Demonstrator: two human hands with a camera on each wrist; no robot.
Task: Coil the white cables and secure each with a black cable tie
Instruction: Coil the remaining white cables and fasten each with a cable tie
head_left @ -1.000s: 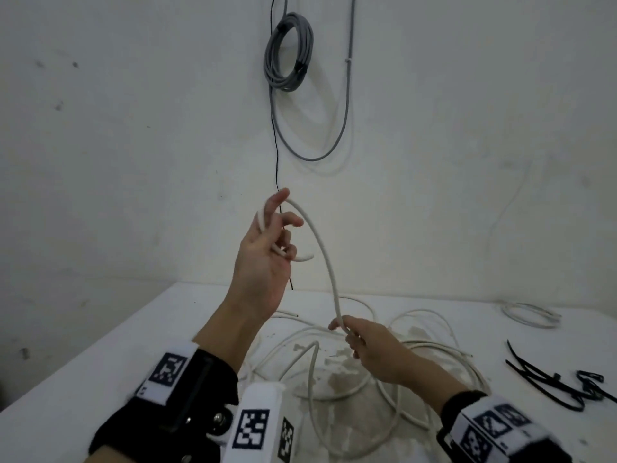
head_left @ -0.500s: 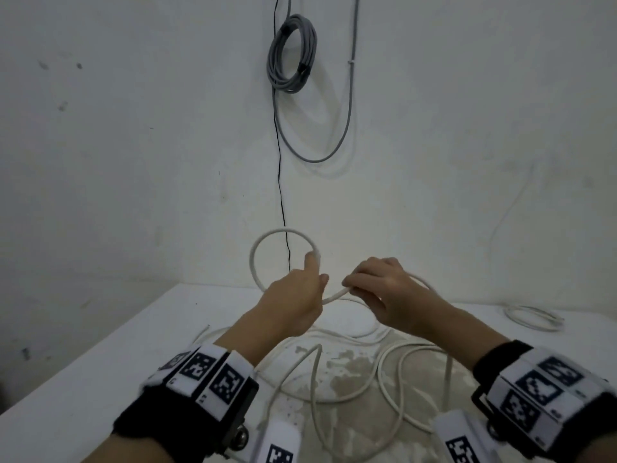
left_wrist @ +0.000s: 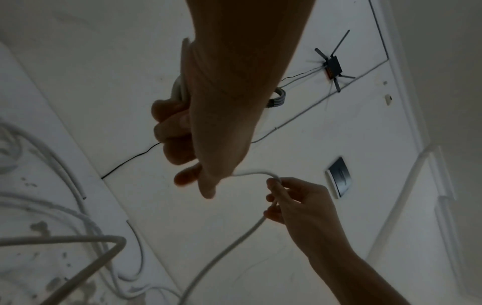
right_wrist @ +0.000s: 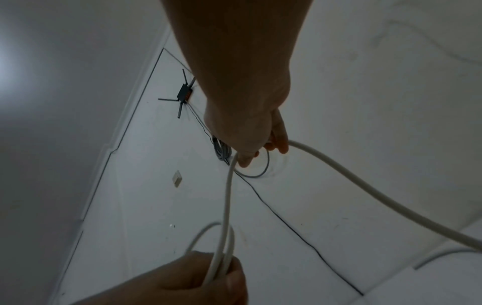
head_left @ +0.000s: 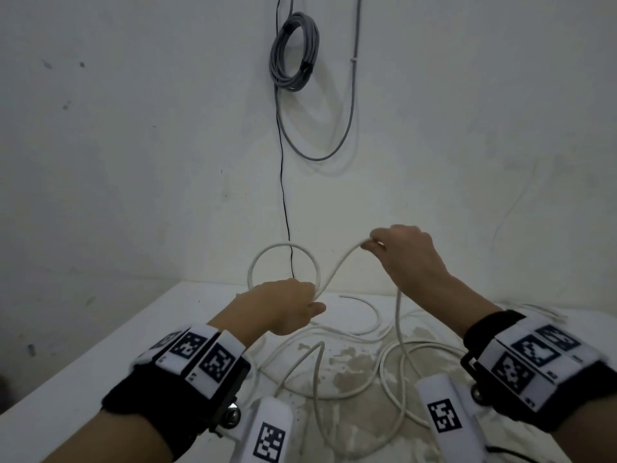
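A white cable (head_left: pixel 337 267) forms one round loop (head_left: pixel 283 248) standing above my left hand (head_left: pixel 293 305), whose curled fingers grip the loop's base. In the right wrist view the left hand (right_wrist: pixel 198 276) holds two strands (right_wrist: pixel 221 247) together. My right hand (head_left: pixel 397 252), raised to the right of the loop, pinches the same cable (left_wrist: pixel 274 179) between thumb and fingers. From there the cable drops to the white table (head_left: pixel 100 379), where more loose white cable (head_left: pixel 394 379) lies in tangled curves. No black cable tie is in view.
A grey coiled cable (head_left: pixel 293 51) hangs on the white wall, and a thin black wire (head_left: pixel 283 182) runs down behind the loop. A black router (left_wrist: pixel 332 66) is fixed high on the wall. The table's left edge (head_left: pixel 83 362) runs diagonally.
My left hand turned palm-down and dropped towards the table with a loop formed in its grip. My right hand rose from the table, met the left, then drew away up and right along the cable.
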